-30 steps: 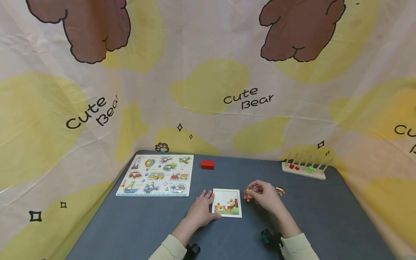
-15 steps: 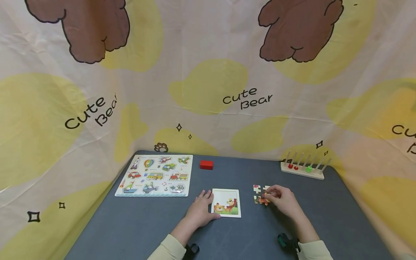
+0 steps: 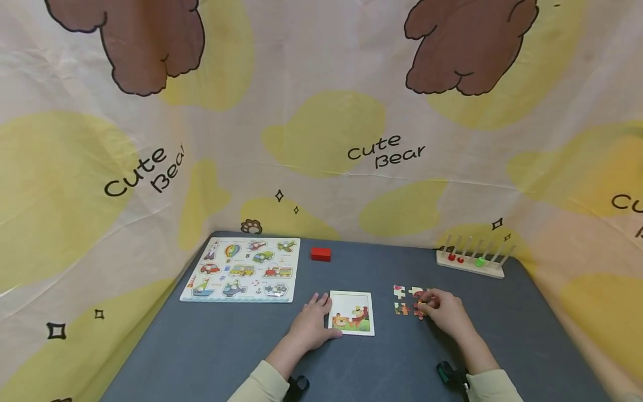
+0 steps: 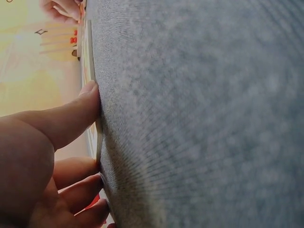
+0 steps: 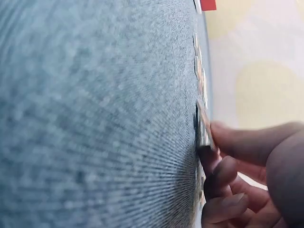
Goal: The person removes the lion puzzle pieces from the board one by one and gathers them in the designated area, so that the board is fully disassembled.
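In the head view, a square puzzle board [image 3: 351, 321] lies on the table, its lower part filled with animal pictures and its upper part plain white. My left hand [image 3: 312, 325] rests at its left edge, fingers fairly straight and thumb against the near left corner. Right of the board, my right hand [image 3: 447, 312] pinches a puzzle piece [image 3: 418, 311] between thumb and fingers. The right wrist view shows this puzzle piece [image 5: 204, 124] tilted, close to the table. Loose pieces [image 3: 400, 309] lie just left of that hand, which partly covers others.
A large vehicle picture board [image 3: 241, 271] lies at the back left, with a red block [image 3: 320, 254] beside it. At the back right stands a wooden peg rack [image 3: 469, 264] with red and green beads. A printed cloth [image 3: 321, 134] hangs behind the grey table [image 3: 241, 346].
My right hand has moved right from beside the board with a pinched piece, uncovering loose pieces; it shifts only slightly in the last half second. My left hand stays on the board.
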The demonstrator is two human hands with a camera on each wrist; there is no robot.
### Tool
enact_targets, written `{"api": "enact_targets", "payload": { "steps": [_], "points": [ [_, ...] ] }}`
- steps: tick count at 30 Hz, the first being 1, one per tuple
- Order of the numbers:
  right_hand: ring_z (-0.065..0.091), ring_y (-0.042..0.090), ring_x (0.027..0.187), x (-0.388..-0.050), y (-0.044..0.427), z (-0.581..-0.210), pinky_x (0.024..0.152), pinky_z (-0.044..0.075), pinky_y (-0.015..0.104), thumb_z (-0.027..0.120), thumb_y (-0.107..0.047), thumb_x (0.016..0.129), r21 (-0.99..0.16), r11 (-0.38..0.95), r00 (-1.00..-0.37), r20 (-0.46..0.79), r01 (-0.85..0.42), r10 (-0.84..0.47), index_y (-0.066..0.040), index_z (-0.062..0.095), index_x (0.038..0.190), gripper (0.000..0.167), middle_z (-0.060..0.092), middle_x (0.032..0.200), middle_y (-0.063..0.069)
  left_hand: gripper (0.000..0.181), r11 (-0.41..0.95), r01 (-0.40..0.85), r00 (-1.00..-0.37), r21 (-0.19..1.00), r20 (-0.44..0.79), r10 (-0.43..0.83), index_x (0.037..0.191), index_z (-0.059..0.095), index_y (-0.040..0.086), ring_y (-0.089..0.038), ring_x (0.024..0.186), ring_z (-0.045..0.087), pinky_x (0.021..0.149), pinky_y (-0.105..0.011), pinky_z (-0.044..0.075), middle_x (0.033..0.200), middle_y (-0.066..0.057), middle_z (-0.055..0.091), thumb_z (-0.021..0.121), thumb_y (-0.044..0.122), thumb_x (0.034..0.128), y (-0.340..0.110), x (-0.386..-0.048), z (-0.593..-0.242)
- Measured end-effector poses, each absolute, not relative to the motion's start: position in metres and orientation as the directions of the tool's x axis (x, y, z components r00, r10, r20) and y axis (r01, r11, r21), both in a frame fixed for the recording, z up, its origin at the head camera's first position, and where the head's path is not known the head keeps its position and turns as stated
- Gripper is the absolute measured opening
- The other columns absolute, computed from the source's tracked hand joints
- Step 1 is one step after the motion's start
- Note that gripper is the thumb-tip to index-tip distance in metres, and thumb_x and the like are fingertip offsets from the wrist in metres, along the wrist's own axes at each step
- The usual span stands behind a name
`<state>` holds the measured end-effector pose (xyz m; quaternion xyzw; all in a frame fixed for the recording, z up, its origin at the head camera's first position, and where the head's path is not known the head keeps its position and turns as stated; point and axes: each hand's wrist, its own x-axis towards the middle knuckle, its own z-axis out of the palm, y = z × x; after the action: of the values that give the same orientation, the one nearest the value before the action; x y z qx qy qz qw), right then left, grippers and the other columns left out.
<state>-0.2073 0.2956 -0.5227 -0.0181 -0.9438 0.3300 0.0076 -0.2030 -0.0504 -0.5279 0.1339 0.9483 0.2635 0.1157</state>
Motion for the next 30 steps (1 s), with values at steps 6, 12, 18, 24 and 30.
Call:
{"api": "enact_targets", "payload": {
  "steps": [6,12,18,24,30],
  "points": [
    [0.051,0.017,0.064,-0.208,0.297,-0.517,0.055,0.041,0.031,0.077,-0.020,0.090,-0.580,0.812,-0.997,-0.005,0.066,0.077,0.000,0.069,0.103,0.025,0.063,0.073,0.002,0.087,0.824,0.198,-0.936,0.531,-0.146,0.319,0.149,0.048,0.003,-0.035,0.153,0.026,0.120,-0.055,0.031,0.160,-0.013,0.040,0.086,0.038,0.0792,-0.049,-0.204,-0.527],
    [0.055,0.017,0.070,-0.208,0.287,-0.504,0.057,0.046,0.029,0.076,-0.022,0.092,-0.606,0.793,-0.995,0.028,0.056,0.091,-0.002,0.070,0.105,0.024,0.068,0.083,0.004,0.087,0.826,0.199,-0.936,0.528,-0.149,0.320,0.150,0.047,0.003,-0.035,0.153,0.026,0.120,-0.055,0.031,0.160,-0.013,0.040,0.086,0.039,0.0796,-0.050,-0.204,-0.526],
    [0.056,0.015,0.064,-0.208,0.258,-0.494,0.052,0.047,0.027,0.075,-0.019,0.092,-0.690,0.724,-0.995,0.085,-0.026,0.045,-0.004,0.072,0.104,0.019,0.067,0.080,0.002,0.087,0.826,0.195,-0.937,0.529,-0.150,0.317,0.149,0.048,0.003,-0.035,0.153,0.026,0.120,-0.055,0.031,0.160,-0.013,0.040,0.086,0.038,0.0797,-0.051,-0.204,-0.526],
    [0.055,0.012,0.059,-0.207,0.230,-0.499,0.051,0.046,0.025,0.078,-0.015,0.089,-0.726,0.683,-0.996,0.091,-0.078,-0.017,-0.005,0.072,0.103,0.018,0.066,0.077,0.001,0.086,0.828,0.199,-0.935,0.524,-0.151,0.320,0.149,0.048,0.003,-0.035,0.153,0.026,0.120,-0.055,0.031,0.160,-0.013,0.040,0.086,0.039,0.0797,-0.052,-0.204,-0.527],
    [0.054,0.011,0.062,-0.209,0.210,-0.505,0.054,0.047,0.024,0.080,-0.011,0.087,-0.720,0.685,-0.994,0.094,-0.108,-0.057,-0.011,0.073,0.096,0.012,0.066,0.080,-0.003,0.086,0.822,0.195,-0.934,0.535,-0.153,0.322,0.149,0.048,0.002,-0.035,0.153,0.026,0.120,-0.055,0.031,0.160,-0.013,0.040,0.086,0.038,0.0798,-0.051,-0.204,-0.526]
  ]
}}
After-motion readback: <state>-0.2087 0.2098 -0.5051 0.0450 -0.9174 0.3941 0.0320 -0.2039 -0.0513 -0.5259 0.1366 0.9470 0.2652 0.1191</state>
